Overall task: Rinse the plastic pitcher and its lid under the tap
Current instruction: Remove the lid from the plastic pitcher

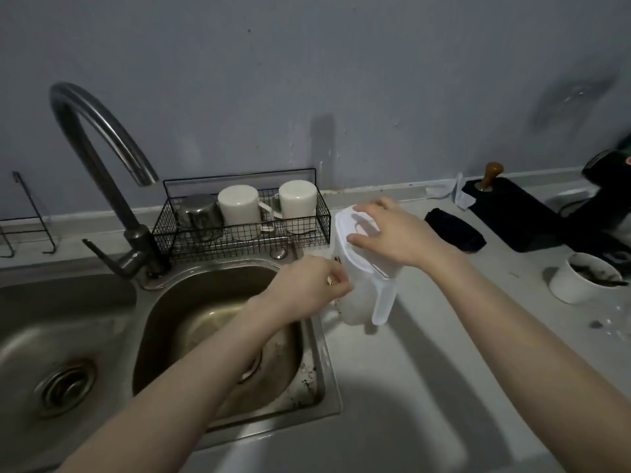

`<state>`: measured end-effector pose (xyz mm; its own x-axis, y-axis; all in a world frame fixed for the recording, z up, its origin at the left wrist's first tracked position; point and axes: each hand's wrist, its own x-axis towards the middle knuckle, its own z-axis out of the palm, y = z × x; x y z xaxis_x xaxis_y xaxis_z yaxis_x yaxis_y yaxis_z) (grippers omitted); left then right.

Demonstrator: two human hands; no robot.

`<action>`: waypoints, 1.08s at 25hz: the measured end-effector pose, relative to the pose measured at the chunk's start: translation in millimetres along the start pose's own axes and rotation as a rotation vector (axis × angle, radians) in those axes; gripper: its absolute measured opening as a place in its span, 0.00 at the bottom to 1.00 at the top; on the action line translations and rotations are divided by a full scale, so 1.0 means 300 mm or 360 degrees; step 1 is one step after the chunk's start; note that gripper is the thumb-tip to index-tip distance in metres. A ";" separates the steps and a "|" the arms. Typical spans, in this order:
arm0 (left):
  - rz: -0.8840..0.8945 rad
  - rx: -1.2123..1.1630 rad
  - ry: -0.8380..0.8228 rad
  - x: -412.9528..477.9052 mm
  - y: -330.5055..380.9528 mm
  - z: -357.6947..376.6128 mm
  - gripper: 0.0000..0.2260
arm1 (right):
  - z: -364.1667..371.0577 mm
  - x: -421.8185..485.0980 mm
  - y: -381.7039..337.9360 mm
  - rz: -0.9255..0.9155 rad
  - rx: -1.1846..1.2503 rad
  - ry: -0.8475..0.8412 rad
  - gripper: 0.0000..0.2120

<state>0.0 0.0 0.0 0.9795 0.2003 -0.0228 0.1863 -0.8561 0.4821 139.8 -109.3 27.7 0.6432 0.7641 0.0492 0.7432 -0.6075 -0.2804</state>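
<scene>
Head view: two hands (309,290) (401,233), one pitcher (355,303), apparently one lid (345,221)

Pitcher (358,302) side behind left hand (307,288)

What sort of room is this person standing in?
Most likely a home kitchen: a steel double sink with a curved tap, a wire rack of upturned mugs against the wall, and a counter beside it.

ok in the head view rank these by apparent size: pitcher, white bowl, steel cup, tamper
1. pitcher
2. white bowl
3. steel cup, though it sits farther back, so bowl versus cup is unsure
4. tamper
</scene>
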 end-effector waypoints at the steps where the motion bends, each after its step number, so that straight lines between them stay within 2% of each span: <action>1: -0.0024 -0.0066 -0.0040 -0.003 0.009 0.032 0.11 | 0.004 -0.003 0.001 0.0017 0.0010 -0.0004 0.30; 5: -0.0077 -0.0356 -0.0055 -0.001 0.034 0.156 0.15 | 0.026 -0.011 0.016 0.0010 -0.0051 0.0037 0.34; 11: -0.0093 -0.0561 -0.0019 0.025 0.059 0.228 0.09 | 0.059 -0.024 0.012 0.0010 -0.0098 0.0061 0.37; 13: -0.0106 -0.0626 0.0001 0.034 0.063 0.233 0.10 | 0.065 -0.020 0.013 0.0020 -0.0121 0.0049 0.36; 17: -0.0114 -0.0681 0.0035 0.039 0.070 0.228 0.15 | 0.072 -0.011 0.003 0.0047 -0.0163 0.0019 0.34; 20: -0.0138 -0.0727 0.0047 0.046 0.072 0.230 0.13 | 0.082 -0.012 -0.004 0.0074 -0.0199 0.0020 0.36; 27: -0.0169 -0.0768 0.0106 0.050 0.077 0.236 0.11 | 0.082 -0.015 -0.007 0.0048 -0.0119 0.0097 0.33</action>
<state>24.5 -50.5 -51.3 0.9471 0.3178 -0.0456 0.2127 -0.5145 0.8307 130.7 -106.2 4.4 0.6736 0.7322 0.1008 0.7337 -0.6460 -0.2107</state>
